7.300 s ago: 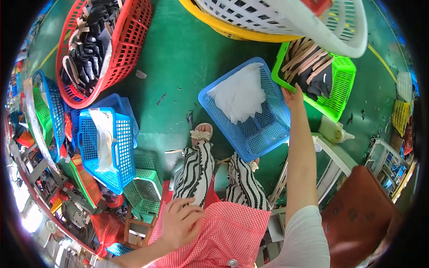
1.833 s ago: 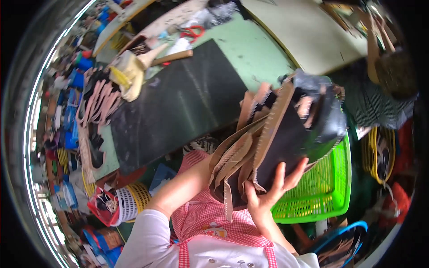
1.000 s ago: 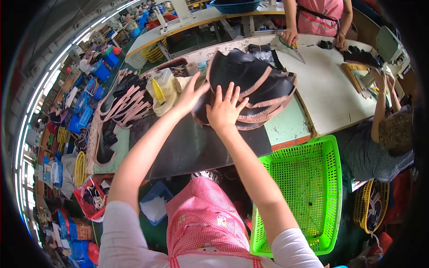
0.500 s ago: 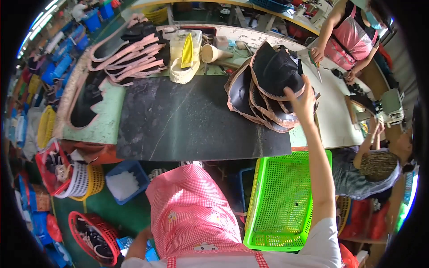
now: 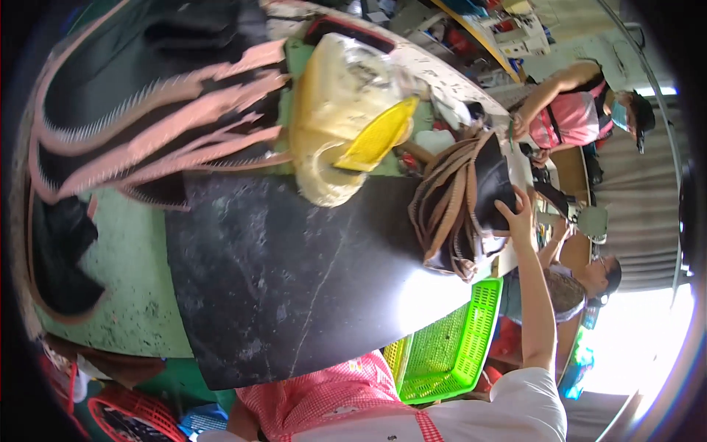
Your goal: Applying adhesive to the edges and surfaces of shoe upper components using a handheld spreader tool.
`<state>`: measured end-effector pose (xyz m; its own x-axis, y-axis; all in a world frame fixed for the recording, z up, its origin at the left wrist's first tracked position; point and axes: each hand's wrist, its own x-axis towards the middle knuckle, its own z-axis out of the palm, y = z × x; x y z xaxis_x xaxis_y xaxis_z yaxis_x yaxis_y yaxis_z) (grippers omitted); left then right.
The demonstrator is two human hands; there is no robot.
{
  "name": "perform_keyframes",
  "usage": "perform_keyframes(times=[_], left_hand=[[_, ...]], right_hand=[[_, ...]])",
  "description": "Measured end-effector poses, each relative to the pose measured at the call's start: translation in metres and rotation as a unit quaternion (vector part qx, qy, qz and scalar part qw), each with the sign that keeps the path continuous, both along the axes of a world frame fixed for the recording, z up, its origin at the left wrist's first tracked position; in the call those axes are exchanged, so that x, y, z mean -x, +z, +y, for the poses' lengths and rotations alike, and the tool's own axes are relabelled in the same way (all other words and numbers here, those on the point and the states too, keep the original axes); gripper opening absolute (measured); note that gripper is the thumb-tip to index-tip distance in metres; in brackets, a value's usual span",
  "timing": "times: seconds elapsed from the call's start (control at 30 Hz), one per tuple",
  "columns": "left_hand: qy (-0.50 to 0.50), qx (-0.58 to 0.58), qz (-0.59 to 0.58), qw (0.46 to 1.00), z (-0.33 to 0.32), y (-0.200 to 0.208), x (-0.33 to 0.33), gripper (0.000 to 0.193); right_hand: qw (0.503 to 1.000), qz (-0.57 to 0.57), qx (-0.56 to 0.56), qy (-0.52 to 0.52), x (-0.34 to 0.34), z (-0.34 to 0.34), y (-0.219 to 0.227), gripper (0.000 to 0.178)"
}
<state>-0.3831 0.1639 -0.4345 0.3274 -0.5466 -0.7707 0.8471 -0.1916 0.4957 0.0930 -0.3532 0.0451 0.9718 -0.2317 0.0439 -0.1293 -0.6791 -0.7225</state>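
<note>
Spread flat, right hand (image 5: pixel 518 219) pressing a stack of black and tan leather pieces (image 5: pixel 462 206) near the black mat's (image 5: pixel 294 280) edge. Left hand out of view. Likely to slump toward the green basket (image 5: pixel 449 346) if released unevenly.

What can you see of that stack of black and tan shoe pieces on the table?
The stack of black and tan curved shoe pieces lies on the far right part of the worktable, at the right edge of the dark scuffed rubber mat. It looks like flat black leather-like pieces with tan edging, layered and fanned so their rims curl outward. The right hand rests against its right side, fingers spread. The left hand is out of view. A bright green plastic basket sits below it.
</note>
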Motion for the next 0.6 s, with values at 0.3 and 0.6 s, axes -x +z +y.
perform_keyframes(times=[0.3,0.6], left_hand=[[-0.112,-0.122,-0.005,0.986,0.043,0.142,-0.129,0.047],[-0.176,-0.251,0.111,0.945,0.054,0.242,-0.104,0.039]], right_hand=[[0.994,-0.045,-0.103,0.008,0.04,-0.058,0.042,0.062],[0.997,-0.031,-0.074,-0.01,0.017,-0.106,-0.079,0.094]])
